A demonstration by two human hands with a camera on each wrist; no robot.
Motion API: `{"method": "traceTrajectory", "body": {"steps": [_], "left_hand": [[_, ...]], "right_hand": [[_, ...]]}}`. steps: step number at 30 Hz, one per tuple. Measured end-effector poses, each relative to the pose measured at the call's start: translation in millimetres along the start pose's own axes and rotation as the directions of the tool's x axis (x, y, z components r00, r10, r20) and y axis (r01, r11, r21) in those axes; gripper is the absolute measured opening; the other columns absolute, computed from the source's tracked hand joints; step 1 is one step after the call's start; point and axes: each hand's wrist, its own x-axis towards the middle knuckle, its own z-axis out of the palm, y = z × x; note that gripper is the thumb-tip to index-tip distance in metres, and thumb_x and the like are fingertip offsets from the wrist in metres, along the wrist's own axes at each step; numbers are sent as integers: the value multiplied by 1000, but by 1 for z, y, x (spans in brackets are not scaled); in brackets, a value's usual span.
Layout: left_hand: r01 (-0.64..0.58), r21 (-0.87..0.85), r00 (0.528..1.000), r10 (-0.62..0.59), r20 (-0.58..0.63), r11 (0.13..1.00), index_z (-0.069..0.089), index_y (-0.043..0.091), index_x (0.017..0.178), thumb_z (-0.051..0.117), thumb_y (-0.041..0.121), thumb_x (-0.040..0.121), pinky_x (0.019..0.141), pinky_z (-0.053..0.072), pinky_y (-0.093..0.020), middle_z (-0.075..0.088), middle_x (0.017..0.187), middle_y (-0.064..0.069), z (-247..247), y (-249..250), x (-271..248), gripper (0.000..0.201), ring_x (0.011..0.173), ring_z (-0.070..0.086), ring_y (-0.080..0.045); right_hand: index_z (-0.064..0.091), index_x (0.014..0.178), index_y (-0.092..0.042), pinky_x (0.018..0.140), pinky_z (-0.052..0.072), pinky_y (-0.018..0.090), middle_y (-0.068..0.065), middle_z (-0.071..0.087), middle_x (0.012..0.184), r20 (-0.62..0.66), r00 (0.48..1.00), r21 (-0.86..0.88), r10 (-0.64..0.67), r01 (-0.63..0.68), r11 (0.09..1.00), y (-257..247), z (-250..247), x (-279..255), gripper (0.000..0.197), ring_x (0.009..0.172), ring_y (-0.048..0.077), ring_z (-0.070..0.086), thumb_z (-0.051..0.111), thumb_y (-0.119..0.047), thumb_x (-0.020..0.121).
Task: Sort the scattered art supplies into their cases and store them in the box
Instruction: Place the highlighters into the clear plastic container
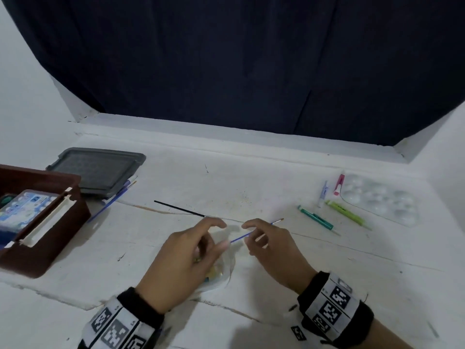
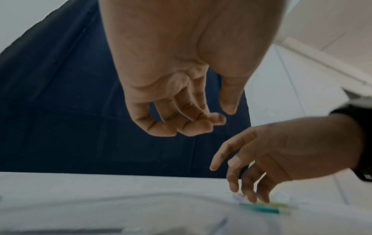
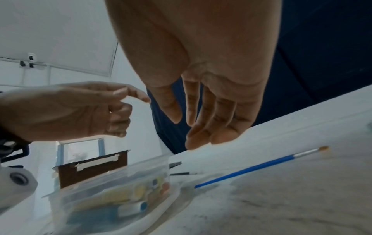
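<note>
Blue brush (image 1: 254,233) flat under right hand (image 1: 271,250); green pens (image 1: 332,216) beyond.

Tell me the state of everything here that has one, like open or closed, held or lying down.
brown box: open, cases inside
grey lid: off, flat on the table beside the box
clear paint case: open, paint pots inside
blue brush: lying on the table, unheld
black brush: lying on the table, unheld
left hand: empty, fingers loosely curled
right hand: empty, above the blue brush
</note>
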Motion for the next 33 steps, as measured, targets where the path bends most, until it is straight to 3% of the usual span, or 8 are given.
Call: {"method": "traceTrajectory", "body": {"steps": [6, 11, 14, 17, 23, 27, 30, 33], "left_hand": [[-76, -216, 995, 59, -84, 973, 62, 30, 101, 66, 39, 93, 67, 41, -15, 53, 65, -1, 47, 51, 40, 13, 66, 53, -16], [-85, -81, 992, 92, 90, 993, 59, 33, 116, 65, 36, 92, 83, 43, -21, 56, 101, 11, 125, 60, 80, 25, 96, 54, -6], [-74, 86, 964, 49, 261, 994, 50, 28, 136, 56, 36, 94, 102, 42, -39, 50, 129, 3, 166, 65, 112, 43, 119, 48, -17], [-76, 315, 917, -58, 394, 946, 42, 25, 145, 49, 33, 97, 107, 37, -44, 40, 146, 1, 195, 69, 143, 49, 131, 40, -24], [-239, 606, 803, -197, 563, 758, 53, 14, 127, 45, 18, 96, 103, 35, -48, 49, 134, -6, 223, 72, 173, 33, 129, 41, -29], [-342, 670, 795, -178, 580, 659, 62, 14, 121, 53, 8, 92, 103, 36, -45, 57, 126, -8, 223, 80, 182, 31, 121, 49, -32], [-329, 653, 799, -168, 578, 682, 64, 14, 120, 54, 3, 92, 99, 40, -41, 62, 124, -8, 218, 78, 179, 32, 115, 57, -32], [-338, 648, 805, -147, 575, 682, 67, 14, 117, 52, 3, 92, 91, 44, -38, 65, 120, -9, 210, 77, 170, 31, 110, 61, -32]], "right_hand": [[63, 96, -34, 62, 56, 23, -4, 66, 76, -331, 943, -24, 27, -37, 999, 28, -58, -25, 24, 66, 10, 66, 61, -11, 93], [64, 97, -25, 61, 43, 12, -12, 64, 79, -479, 877, -292, -33, -124, 948, 78, -116, -30, 19, 72, 7, 61, 66, -8, 88], [60, 117, -21, 81, 46, 28, -3, 65, 105, -430, 900, -475, 67, -289, 832, 113, -147, -24, 25, 101, 21, 59, 62, -19, 92], [49, 139, -14, 101, 44, 38, 5, 55, 137, -337, 926, -559, 170, -342, 755, 137, -174, -15, 43, 126, 27, 49, 54, -22, 97], [41, 148, -20, 113, 37, 43, -3, 32, 159, -157, 959, -701, 238, -278, 657, 152, -192, 8, 46, 148, 19, 26, 41, -21, 101], [57, 124, -19, 90, 44, 34, 0, 60, 131, -136, 960, -799, 244, -252, 546, 155, -186, 20, 29, 117, 23, 57, 41, -22, 100], [60, 101, -19, 72, 37, 30, 2, 67, 106, -147, 961, -875, 236, -238, 421, 143, -185, 24, 17, 96, 24, 63, 44, -15, 96], [54, 89, -21, 65, 33, 28, 4, 67, 96, -173, 958, -854, 230, -263, 450, 130, -181, 21, 12, 87, 27, 64, 48, -11, 89]]}}
